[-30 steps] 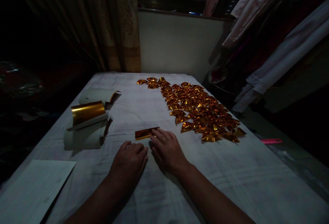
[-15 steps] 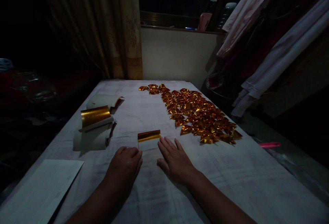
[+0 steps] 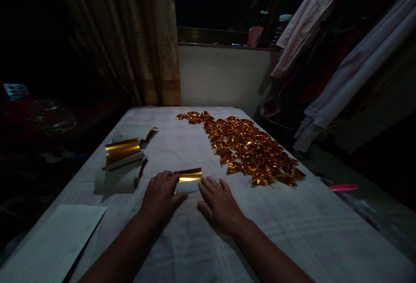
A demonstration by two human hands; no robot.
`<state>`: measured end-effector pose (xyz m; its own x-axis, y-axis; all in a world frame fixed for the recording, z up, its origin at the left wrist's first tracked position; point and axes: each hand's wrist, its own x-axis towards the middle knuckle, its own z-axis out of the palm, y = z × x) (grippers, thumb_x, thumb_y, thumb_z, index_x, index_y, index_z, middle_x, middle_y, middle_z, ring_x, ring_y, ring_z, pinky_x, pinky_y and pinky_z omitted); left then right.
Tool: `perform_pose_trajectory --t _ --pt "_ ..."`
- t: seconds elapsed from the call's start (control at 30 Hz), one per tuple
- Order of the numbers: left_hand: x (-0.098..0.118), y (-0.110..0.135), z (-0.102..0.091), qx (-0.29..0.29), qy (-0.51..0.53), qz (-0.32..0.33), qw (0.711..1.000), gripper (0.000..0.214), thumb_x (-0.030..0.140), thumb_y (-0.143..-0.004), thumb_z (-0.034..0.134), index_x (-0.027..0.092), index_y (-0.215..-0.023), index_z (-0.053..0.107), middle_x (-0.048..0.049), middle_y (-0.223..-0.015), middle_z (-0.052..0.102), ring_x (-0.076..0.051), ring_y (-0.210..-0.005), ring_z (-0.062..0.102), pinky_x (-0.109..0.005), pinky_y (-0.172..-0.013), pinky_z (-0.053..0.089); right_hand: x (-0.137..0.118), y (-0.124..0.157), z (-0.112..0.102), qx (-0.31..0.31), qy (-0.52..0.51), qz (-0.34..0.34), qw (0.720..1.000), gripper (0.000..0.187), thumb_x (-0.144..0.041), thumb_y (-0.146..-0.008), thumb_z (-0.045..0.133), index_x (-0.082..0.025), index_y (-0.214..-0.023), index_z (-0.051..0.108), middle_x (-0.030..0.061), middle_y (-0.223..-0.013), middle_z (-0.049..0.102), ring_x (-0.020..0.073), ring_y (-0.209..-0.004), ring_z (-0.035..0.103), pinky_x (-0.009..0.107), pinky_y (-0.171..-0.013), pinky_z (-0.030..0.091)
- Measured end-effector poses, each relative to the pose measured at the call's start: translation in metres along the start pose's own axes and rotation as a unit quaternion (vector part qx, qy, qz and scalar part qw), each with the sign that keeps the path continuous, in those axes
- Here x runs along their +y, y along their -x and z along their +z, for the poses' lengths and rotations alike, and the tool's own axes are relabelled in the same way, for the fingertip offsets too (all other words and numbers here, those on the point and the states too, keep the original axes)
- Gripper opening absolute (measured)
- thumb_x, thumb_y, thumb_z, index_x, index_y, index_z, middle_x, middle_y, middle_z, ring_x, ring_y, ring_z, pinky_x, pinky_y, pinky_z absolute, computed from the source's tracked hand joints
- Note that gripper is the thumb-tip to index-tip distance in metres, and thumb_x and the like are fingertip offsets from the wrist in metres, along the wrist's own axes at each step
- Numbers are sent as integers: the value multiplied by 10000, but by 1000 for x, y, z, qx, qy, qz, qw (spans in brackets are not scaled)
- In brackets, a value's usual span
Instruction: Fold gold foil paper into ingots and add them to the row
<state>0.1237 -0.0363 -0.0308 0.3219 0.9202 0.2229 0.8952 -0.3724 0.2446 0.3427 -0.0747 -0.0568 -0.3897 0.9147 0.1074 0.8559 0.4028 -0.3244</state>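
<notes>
A small sheet of gold foil paper, with its gold side curled over at the far edge and its pale side facing up nearer me, lies on the cloth-covered table. My left hand has its left end between the thumb and fingers, the thumb along the near edge. At the right end rests my right hand, palm down, fingers stretched out and thumb apart, the fingertips touching the paper's edge. Many folded gold foil pieces lie in a wide cluster beyond my right hand.
Curled foil sheets lie on the left of the table, and a flat pale board or sheet at the near left. A curtain hangs behind. Clothes hang at the right, above a pink handle.
My left hand has opened from a curled fist and moved forward onto the paper's left end. My right hand has stayed nearly in place. The view has tilted slightly up.
</notes>
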Motion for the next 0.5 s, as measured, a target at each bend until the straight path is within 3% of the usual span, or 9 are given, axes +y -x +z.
perform_pose_trajectory --t 0.2,0.27,0.4,0.5 --pt "-6 -1 13 -10 57 -19 998 188 339 -792 716 214 -904 632 -43 -1006 638 -266 -1008 573 -393 -883 417 16 -9 -10 22 25 -27 999 385 -305 -967 543 -190 -1329 603 149 -1464 540 285 -1356 478 468 -1081 387" --pt "-8 -1 15 -2 68 -23 997 185 325 -794 704 216 -921 624 -39 -1012 645 -267 -1020 571 -398 -891 412 23 -15 -13 27 23 -23 999 384 -284 -941 577 -180 -1309 618 157 -1424 575 284 -1318 518 450 -1053 420" --pt "-9 -1 18 5 85 -24 996 329 297 -772 715 236 -1085 633 -45 -1101 663 -279 -1090 568 -421 -946 396 28 -29 -13 61 12 -5 998 483 -287 -896 647 -158 -1358 585 178 -1444 553 305 -1341 500 480 -1075 413" --pt "-11 0 21 8 95 -27 995 275 314 -763 715 244 -1022 653 -49 -1113 670 -286 -1107 574 -427 -950 406 28 -35 -5 85 -6 7 996 540 -330 -853 705 -178 -1358 588 179 -1481 515 327 -1382 455 506 -1094 391"
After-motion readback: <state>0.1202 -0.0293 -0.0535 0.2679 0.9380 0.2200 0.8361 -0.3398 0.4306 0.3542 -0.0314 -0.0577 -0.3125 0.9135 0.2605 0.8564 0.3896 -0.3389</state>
